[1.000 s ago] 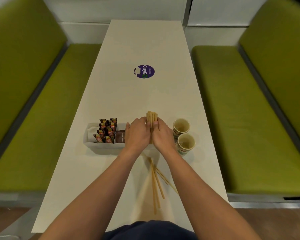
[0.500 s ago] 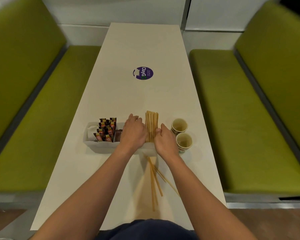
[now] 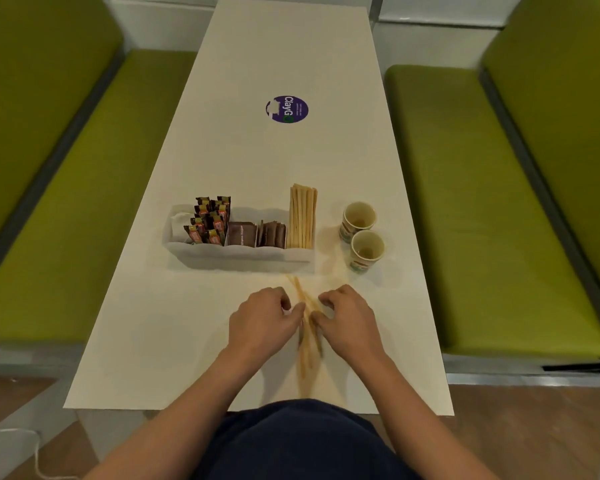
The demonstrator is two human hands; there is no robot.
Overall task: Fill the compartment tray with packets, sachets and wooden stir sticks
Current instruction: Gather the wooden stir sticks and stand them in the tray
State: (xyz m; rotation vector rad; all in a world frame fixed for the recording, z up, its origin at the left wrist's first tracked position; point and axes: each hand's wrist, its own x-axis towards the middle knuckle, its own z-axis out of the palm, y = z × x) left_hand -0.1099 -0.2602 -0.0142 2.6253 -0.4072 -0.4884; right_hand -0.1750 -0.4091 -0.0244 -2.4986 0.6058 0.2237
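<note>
Left hand (image 3: pixel 262 320) and right hand (image 3: pixel 349 318), fingers curled, flanked blurred loose stir sticks (image 3: pixel 305 344) at six o'clock of the tray (image 3: pixel 243 255); grip unclear.

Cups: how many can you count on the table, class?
2. One cup stands right of the tray; the second cup is beside it, nearer the person. None seems hidden.

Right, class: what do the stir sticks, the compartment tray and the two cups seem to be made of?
Stir sticks: apparently bare wood, matte, by their pale tan colour and thin strips. Compartment tray: white, matte, thin scalloped walls; plastic or card, unclear. Cups: probably paper, given printed outsides and pale lining.
</note>
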